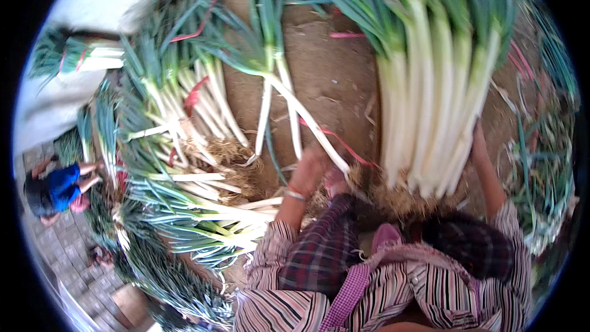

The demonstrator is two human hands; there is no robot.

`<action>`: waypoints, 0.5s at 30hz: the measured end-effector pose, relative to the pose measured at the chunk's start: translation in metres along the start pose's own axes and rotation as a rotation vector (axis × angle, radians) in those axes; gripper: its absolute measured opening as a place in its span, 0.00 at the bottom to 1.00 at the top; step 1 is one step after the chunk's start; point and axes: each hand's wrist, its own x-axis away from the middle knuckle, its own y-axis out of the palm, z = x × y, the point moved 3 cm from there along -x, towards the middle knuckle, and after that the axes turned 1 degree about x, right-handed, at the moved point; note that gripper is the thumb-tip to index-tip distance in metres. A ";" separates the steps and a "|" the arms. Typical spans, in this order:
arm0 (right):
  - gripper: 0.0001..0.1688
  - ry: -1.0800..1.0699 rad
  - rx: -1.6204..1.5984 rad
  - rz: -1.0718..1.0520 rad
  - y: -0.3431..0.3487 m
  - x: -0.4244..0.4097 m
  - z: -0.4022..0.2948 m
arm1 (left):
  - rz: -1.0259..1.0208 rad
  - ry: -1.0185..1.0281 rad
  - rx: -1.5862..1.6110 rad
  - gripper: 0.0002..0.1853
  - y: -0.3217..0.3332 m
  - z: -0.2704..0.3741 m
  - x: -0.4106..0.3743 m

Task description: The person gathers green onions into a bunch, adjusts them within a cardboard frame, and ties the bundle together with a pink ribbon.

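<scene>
A thick bundle of long green onions [424, 101] is before me, white stalks and brown roots towards me, green leaves away. My right hand [477, 140] is against its right side, with the fingers mostly hidden by the stalks. To the left, my left hand [313, 166] is blurred beside the root end of a single green onion [311, 117] that slants down to the right. Whether its fingers hold that stalk cannot be made out. A pink-red tie strip [343, 140] runs between this stalk and the bundle. Two more loose green onions [290, 106] lie beyond my left hand.
Heaped green onions [203, 106] with roots cover the left side, some bound with red strips. More bundles [166, 267] lie at the lower left. Leaf scraps [544, 166] are piled at the right. Another person [60, 189] is on the paving [69, 258] at far left.
</scene>
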 end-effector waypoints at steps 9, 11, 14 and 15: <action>0.53 -0.325 0.459 0.141 0.009 -0.007 -0.027 | -0.317 0.435 0.007 0.17 0.190 0.054 0.023; 0.55 -0.315 0.470 0.136 0.012 0.001 -0.038 | -0.388 0.424 -0.165 0.17 0.230 0.029 0.044; 0.57 -0.326 0.442 0.147 0.016 0.006 -0.038 | -0.303 0.392 -0.503 0.16 0.264 -0.011 0.056; 0.57 -0.331 0.411 0.140 0.011 0.005 -0.033 | -0.341 0.363 -0.596 0.15 0.273 -0.027 0.054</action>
